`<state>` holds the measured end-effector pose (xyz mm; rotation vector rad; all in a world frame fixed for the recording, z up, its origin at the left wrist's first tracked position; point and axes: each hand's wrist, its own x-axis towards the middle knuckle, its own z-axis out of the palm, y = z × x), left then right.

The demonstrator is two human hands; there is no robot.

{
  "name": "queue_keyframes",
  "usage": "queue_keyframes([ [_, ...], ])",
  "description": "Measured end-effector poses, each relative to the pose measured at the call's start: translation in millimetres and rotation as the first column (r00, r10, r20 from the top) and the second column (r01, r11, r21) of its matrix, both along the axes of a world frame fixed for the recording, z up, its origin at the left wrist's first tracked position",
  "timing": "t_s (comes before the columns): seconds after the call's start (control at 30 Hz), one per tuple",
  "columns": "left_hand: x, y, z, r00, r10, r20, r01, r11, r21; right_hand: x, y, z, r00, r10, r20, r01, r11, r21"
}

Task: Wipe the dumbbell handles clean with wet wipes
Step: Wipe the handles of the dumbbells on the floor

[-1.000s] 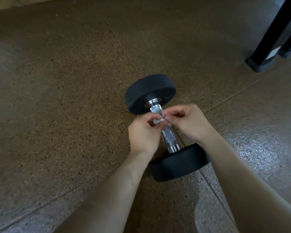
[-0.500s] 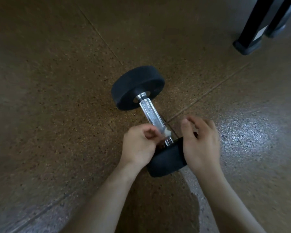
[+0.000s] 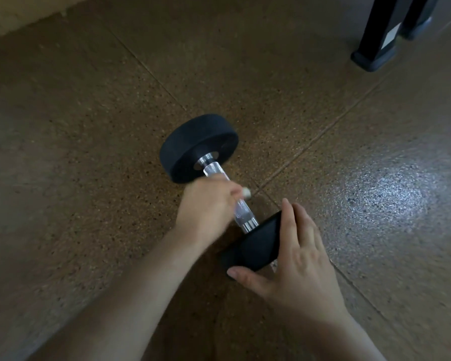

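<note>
At centre, on the dumbbell handle running eleven to five: pinching wet wipe in curled left hand, bracing five-o'clock head with splayed right hand. Best to wrap fully, stroke end to end, roll slightly.

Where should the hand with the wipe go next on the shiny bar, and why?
Probably slide the left hand, gripping the wet wipe round the handle, up toward the far head. Bare knurled metal shows there, and the right hand rests on the near head, which should steady things.
</note>
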<state>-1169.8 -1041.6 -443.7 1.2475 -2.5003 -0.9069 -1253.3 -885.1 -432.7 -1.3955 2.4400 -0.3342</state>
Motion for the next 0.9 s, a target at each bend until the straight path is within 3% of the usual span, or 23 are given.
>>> queue_keyframes([
  [0.1,0,-20,-1,0.986,0.162,-0.034,-0.164,0.985,-0.059,3,2,0,0.999,-0.001,-0.042,0.002,1.0,0.007],
  [0.23,-4,14,8,0.989,-0.127,0.073,0.122,0.99,0.073,2,3,4,0.999,0.003,-0.043,-0.002,1.0,0.019],
  [0.3,-4,9,7,0.973,-0.193,0.129,0.192,0.981,0.023,1,4,4,0.999,0.009,-0.037,-0.008,1.0,0.02],
  [0.4,0,-25,-3,0.995,0.001,0.097,0.015,0.986,-0.165,0,6,1,1.0,0.022,-0.021,-0.021,1.0,0.01],
  [0.5,8,-20,-12,0.991,0.127,-0.038,-0.132,0.975,-0.177,-2,7,4,1.0,0.025,0.007,-0.025,1.0,-0.006],
  [0.67,26,22,-4,0.988,-0.137,-0.065,0.137,0.991,0.004,-6,11,11,0.999,0.033,0.037,-0.03,0.997,-0.071],
  [0.77,14,7,2,0.98,-0.198,0.032,0.198,0.98,-0.012,-6,12,10,0.996,0.024,0.088,-0.011,0.99,-0.143],
  [0.9,-10,-20,3,0.95,0.011,0.313,0.064,0.972,-0.228,0,15,8,0.993,0.044,0.113,-0.015,0.969,-0.246],
])
